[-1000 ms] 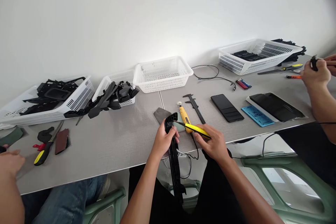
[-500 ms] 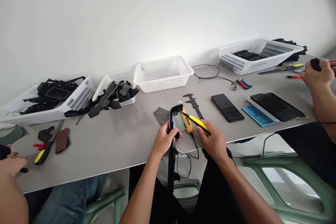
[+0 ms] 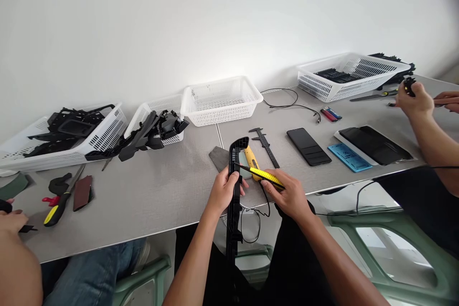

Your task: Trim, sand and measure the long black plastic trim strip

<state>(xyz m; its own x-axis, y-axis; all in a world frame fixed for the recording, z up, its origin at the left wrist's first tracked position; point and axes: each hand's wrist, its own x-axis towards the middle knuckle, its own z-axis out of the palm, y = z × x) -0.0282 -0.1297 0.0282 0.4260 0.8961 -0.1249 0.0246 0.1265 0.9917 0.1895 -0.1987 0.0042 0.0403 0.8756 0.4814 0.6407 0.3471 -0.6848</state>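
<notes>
My left hand (image 3: 223,191) grips a long black plastic part (image 3: 234,162) that stands nearly upright at the table's front edge, its lower end hanging below the table. My right hand (image 3: 289,196) holds a yellow utility knife (image 3: 267,177) whose tip touches the part's upper section. Just behind them on the table lie a yellow tool (image 3: 251,158), a grey sanding pad (image 3: 219,157) and a black caliper (image 3: 266,144).
White baskets (image 3: 221,100) line the back of the grey table (image 3: 154,196), some filled with black parts (image 3: 154,131). A phone (image 3: 308,146), a tablet (image 3: 375,144) and a blue card (image 3: 349,157) lie to the right. Other people's hands work at the left (image 3: 12,220) and right (image 3: 416,100).
The black part has turned and risen in my left hand to stand more upright. The knife tip moved along its upper end. The person on the right shifted their hands.
</notes>
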